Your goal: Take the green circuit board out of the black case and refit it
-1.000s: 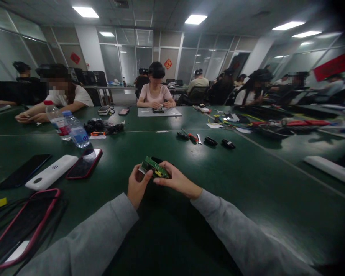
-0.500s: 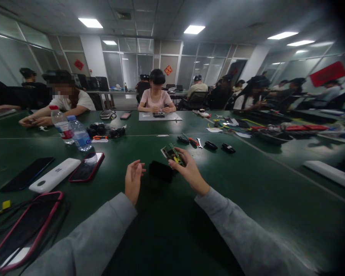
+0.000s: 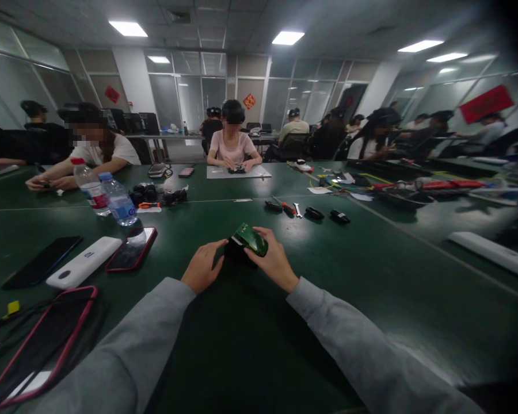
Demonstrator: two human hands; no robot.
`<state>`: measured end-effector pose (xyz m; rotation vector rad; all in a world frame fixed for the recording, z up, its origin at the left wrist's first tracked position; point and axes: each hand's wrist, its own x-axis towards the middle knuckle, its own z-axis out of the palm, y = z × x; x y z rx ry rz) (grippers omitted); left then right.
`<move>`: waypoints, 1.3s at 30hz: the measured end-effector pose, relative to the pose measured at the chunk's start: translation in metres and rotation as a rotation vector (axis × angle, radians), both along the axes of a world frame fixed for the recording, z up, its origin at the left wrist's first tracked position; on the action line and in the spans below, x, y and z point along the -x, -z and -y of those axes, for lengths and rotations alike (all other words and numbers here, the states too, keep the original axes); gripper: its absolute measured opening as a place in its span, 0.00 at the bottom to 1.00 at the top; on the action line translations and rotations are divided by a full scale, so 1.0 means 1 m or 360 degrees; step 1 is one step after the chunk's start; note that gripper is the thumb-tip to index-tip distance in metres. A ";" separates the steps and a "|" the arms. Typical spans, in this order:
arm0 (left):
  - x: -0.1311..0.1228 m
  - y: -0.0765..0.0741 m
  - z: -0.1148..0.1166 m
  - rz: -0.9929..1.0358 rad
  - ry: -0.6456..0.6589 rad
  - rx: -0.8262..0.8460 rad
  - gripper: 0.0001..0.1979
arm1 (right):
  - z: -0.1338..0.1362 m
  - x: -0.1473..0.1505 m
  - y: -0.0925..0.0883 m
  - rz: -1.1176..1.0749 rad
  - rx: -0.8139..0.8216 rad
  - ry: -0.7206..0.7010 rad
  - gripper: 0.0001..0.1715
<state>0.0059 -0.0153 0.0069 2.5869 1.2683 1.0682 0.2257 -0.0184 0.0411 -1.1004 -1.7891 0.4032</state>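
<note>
Here, your right hand [image 3: 277, 261] grips a green circuit board [image 3: 251, 237] between thumb and fingers, tilted over a black case [image 3: 235, 249], well in from the desk's [image 3: 371, 287] far edge. Your left hand [image 3: 204, 265] curves at the case's left side; I cannot tell whether it grips.

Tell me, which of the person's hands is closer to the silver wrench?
Right. The right hand, holding the green circuit board, is on the near side of the wrench, slightly left of it. The left hand is farther left, by the black case.
</note>
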 end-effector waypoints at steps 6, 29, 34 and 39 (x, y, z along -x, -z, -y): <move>0.001 -0.003 0.001 0.0025 0.0079 -0.0030 0.20 | -0.006 0.003 -0.007 0.0036 -0.0090 0.0026 0.27; 0.003 -0.002 0.003 0.0103 0.0045 0.0258 0.18 | -0.022 0.002 0.003 0.0437 0.0040 -0.0291 0.30; 0.002 -0.005 0.006 0.0117 0.0067 0.0265 0.18 | -0.018 0.002 0.005 0.0420 0.0021 -0.0262 0.29; 0.002 -0.007 0.007 0.0156 0.0110 0.0230 0.19 | -0.011 -0.003 0.003 0.0436 0.0009 -0.0292 0.29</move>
